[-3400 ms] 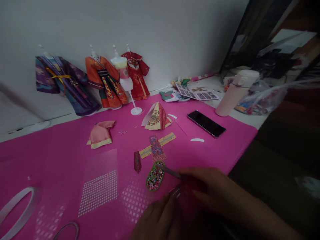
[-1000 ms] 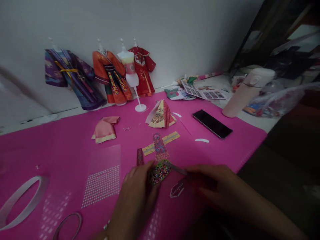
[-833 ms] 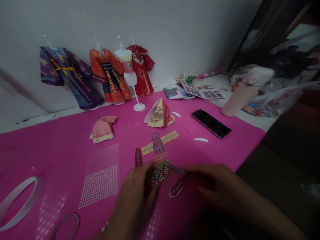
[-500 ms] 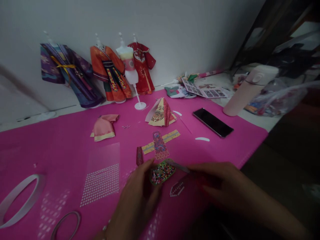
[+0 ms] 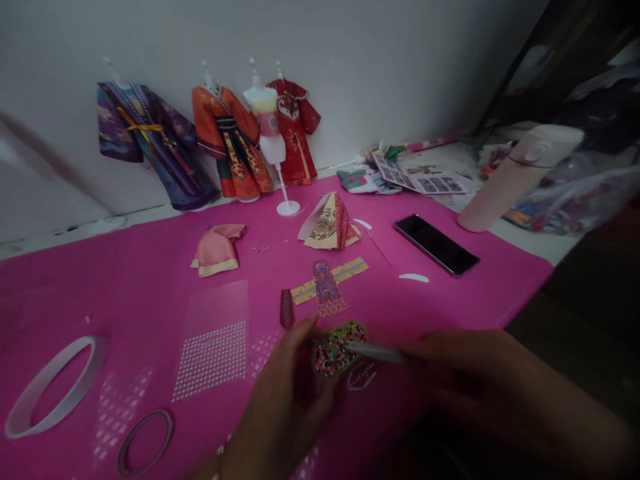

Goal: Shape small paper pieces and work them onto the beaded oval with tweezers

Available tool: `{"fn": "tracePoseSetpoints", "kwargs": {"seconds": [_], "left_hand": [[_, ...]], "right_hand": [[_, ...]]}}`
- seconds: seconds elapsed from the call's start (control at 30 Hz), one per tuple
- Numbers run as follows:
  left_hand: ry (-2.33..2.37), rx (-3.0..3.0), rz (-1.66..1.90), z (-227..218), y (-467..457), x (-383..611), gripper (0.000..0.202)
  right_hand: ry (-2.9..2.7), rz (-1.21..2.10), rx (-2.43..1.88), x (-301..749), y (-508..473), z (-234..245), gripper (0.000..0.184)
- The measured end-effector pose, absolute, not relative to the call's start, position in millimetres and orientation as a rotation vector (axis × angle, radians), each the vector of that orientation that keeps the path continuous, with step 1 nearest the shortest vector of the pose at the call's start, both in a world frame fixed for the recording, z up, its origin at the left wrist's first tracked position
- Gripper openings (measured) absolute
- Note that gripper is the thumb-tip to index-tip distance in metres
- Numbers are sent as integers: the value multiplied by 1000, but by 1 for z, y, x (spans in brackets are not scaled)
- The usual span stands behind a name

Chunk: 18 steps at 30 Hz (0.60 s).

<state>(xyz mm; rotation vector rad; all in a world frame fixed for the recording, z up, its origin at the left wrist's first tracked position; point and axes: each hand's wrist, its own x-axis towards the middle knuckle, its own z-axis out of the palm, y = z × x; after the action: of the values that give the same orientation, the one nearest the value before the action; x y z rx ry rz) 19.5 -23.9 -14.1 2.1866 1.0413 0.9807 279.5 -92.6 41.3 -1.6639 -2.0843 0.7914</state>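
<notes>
My left hand grips the near-left side of a small green-rimmed dish of tiny multicoloured beads, fingers and thumb around its edge. In my right hand, a pair of tweezers is pinched, its tips over the beads; whether they hold a bead is too small to tell. Partly under the dish and tweezers lies a dark red piece edged with small pearls. Just beyond are a patterned panel across a yellow strip and a narrow dark red piece.
A sheet of stick-on gems and two tape rings lie left. Behind are a pink garment, a folded skirt, a mannequin and dressed stands. A phone and a bottle stand right.
The tweezers' tips have moved from the dish's far edge to over its middle. The dish has shifted slightly right, and the whole view has swung a little left.
</notes>
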Motion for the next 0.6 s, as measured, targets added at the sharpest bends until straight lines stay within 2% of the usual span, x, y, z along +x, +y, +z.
{"fn": "tracePoseSetpoints", "kwargs": {"seconds": [0.1,0.5,0.6], "left_hand": [[1037,2185,997,-14,-25,18,60],[992,2257,994,-13,-31,19,63],[989,2271,983,-12,-32,20,62]], "right_hand": [[-2208,826,-1655,286,-99,34,45],[-2271,857,-1669,272,-100,52,28],[-2319,812,-1658,268,-102,51,30]]}}
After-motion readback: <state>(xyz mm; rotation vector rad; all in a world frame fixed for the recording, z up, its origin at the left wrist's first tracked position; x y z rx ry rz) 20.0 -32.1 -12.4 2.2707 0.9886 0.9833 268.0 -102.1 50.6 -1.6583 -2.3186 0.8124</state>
